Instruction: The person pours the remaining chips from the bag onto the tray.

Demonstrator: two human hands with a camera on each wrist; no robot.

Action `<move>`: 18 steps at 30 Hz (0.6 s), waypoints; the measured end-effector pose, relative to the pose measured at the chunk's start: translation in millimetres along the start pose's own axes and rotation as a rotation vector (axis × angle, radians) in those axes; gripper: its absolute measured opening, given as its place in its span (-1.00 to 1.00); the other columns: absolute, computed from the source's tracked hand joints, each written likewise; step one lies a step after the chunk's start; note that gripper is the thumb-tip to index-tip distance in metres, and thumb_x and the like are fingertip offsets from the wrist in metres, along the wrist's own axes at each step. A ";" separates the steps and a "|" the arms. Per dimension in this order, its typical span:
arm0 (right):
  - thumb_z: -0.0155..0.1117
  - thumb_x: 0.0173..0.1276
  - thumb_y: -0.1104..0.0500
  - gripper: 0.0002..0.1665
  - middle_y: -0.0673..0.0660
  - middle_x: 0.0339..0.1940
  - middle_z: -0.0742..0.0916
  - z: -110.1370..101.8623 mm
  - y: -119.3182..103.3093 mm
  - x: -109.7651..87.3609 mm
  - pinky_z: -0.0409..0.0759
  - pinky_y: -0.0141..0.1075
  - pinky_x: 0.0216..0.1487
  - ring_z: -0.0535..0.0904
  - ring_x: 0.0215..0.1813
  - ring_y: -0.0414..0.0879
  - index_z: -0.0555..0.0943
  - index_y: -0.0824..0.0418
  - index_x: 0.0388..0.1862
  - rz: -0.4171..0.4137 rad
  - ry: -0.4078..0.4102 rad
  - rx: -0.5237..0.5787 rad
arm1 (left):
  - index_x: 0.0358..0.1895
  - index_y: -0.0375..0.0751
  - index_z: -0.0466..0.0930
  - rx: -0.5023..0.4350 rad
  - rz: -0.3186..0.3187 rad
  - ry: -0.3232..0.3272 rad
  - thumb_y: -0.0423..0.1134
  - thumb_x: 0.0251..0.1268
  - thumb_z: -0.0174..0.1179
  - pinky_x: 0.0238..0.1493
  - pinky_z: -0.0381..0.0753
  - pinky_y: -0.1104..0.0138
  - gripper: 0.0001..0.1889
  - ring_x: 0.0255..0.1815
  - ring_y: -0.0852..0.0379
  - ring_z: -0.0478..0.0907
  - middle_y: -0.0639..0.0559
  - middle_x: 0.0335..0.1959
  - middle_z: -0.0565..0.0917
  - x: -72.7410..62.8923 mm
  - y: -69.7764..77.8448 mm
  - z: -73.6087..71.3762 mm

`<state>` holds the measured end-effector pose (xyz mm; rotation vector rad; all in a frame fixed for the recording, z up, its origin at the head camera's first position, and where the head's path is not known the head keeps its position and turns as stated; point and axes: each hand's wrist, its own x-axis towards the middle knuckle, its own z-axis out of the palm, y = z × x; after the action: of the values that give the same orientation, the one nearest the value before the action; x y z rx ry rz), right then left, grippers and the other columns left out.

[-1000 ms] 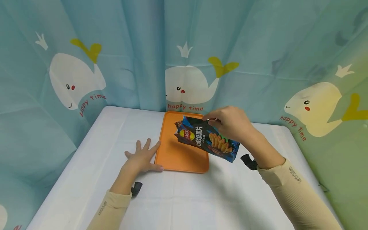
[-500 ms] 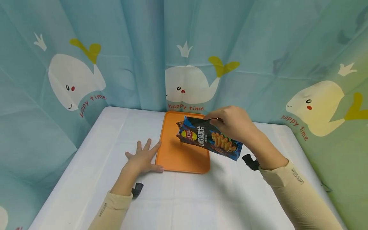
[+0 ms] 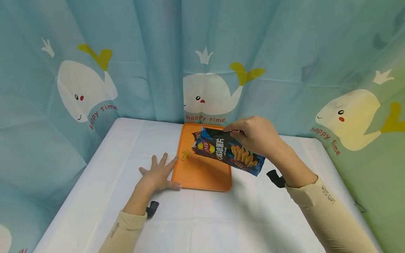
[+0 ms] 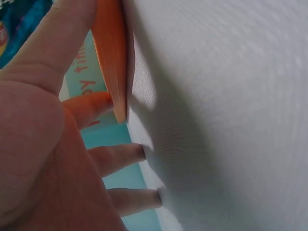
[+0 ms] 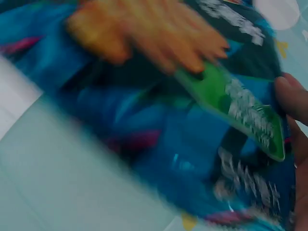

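My right hand [image 3: 256, 135] pinches the upper edge of a dark blue bag of potato chips [image 3: 221, 149], tilted with its torn end low at the left over an orange tray [image 3: 202, 179]. Close up in the right wrist view, the bag [image 5: 168, 130] fills most of the picture, with the thumb [image 5: 291, 96] at its edge. Yellowish chip pieces [image 3: 185, 155] lie on the tray's left part. My left hand [image 3: 156, 177] has its fingers spread beside the tray, thumb and index finger at its left rim. In the left wrist view, other fingertips [image 4: 137, 153] touch the white cloth.
A white cloth-covered table [image 3: 196, 225] carries the tray near its back edge. Behind and at both sides hangs a blue-green curtain [image 3: 152, 63] with whale prints. A black strap piece [image 3: 276, 178] sits at the right wrist, another [image 3: 152, 209] at the left.
Chip pieces have come onto the tray: none showed a second ago, and a small cluster now lies at its left. The bag shifted slightly right, then back left. The left hand stays at the rim.
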<state>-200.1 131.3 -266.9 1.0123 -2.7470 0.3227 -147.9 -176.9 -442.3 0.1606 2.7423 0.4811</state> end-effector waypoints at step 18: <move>0.38 0.36 0.18 -0.77 -0.01 -0.13 0.83 -1.7 5.1 -5.1 0.37 -0.28 -0.55 0.46 -0.57 -0.20 0.80 -0.06 -0.06 0.020 0.021 -0.020 | 0.62 0.10 0.01 -0.007 0.013 -0.006 0.32 -0.09 0.46 0.08 -0.19 -0.69 0.18 0.53 -0.60 -0.35 -0.33 0.62 -0.12 0.9 -0.6 -0.4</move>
<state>-199.5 138.6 -267.3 0.9717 -2.7374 0.3067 -148.9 -177.3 -442.5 0.1775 2.7354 0.4925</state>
